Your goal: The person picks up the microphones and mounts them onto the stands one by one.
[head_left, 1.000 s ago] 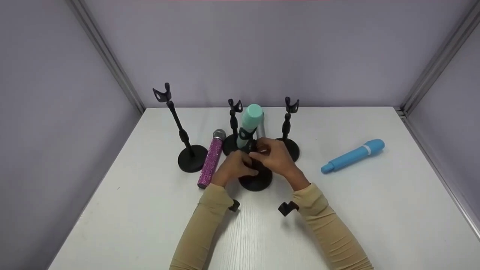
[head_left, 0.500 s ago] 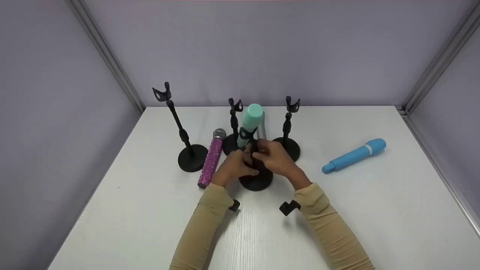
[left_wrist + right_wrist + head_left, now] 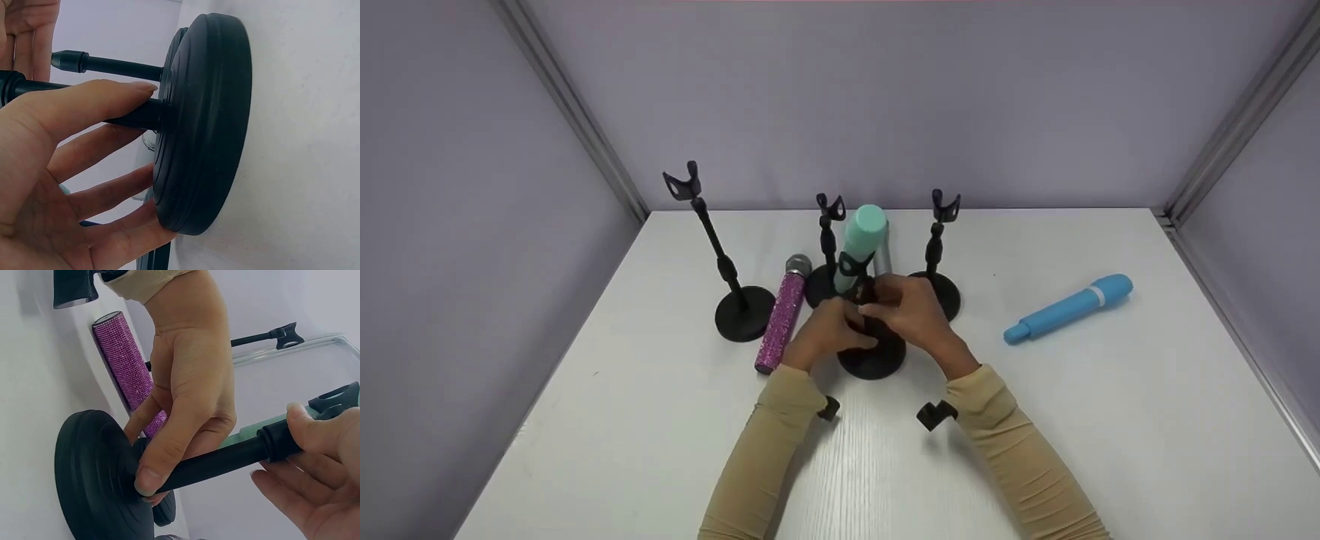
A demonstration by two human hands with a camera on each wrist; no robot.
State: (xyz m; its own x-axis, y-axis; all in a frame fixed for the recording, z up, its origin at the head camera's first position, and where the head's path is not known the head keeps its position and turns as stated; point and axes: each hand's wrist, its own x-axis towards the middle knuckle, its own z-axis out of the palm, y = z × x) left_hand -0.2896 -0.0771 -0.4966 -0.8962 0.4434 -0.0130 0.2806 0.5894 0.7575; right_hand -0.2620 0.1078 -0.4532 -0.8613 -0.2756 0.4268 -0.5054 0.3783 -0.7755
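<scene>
In the head view, a black tabletop microphone stand (image 3: 877, 365) is upright in front of me, with a mint-green microphone (image 3: 865, 231) tilted in its clip. Low on its pole, just above the round base (image 3: 211, 118), my left hand (image 3: 829, 330) pinches the pole between thumb and fingers. Its lower fingertips touch the base's edge in the left wrist view. Higher up, my right hand (image 3: 915, 311) holds the collar (image 3: 278, 440) on the same pole, below the clip. The microphone's lower end is partly hidden behind the clip and hands.
Three more black stands with unfilled clips stand behind: a tall left one (image 3: 742, 315), a middle one (image 3: 819, 289) and a right one (image 3: 945, 296). A glittery purple microphone (image 3: 784, 322) lies left of my hands, a blue one (image 3: 1065, 311) right. A silver-grey object (image 3: 883, 259) lies behind.
My right hand's thumb and fingers shift slightly at the collar. The left hand and the stand stay in place.
</scene>
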